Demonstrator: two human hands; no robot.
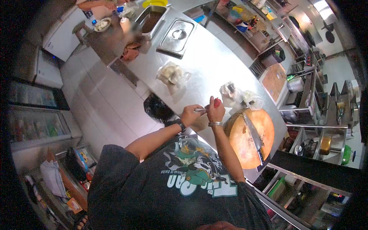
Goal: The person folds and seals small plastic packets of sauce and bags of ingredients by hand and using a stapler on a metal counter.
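My left hand [189,115], with a dark watch on its wrist, is closed at the near edge of the steel table [218,53]. A thin pale or metallic piece [199,110] shows between its fingers, pointing toward my other hand. My right hand [216,112], with a bracelet, is closed around a small red object [217,102]. Its kind is too small to tell. Just beyond are plastic bags with pale contents [230,93] and another bag [252,100]. To the right, a large knife [253,134] lies across a round wooden chopping board [245,147].
A third plastic bag [172,74] sits left of centre on the table. Farther off are a lidded steel pan [177,37] and an open pan of brown liquid [152,22]. Another person's arm [96,5] reaches in at top left. A black bin bag [158,108] stands below the table edge.
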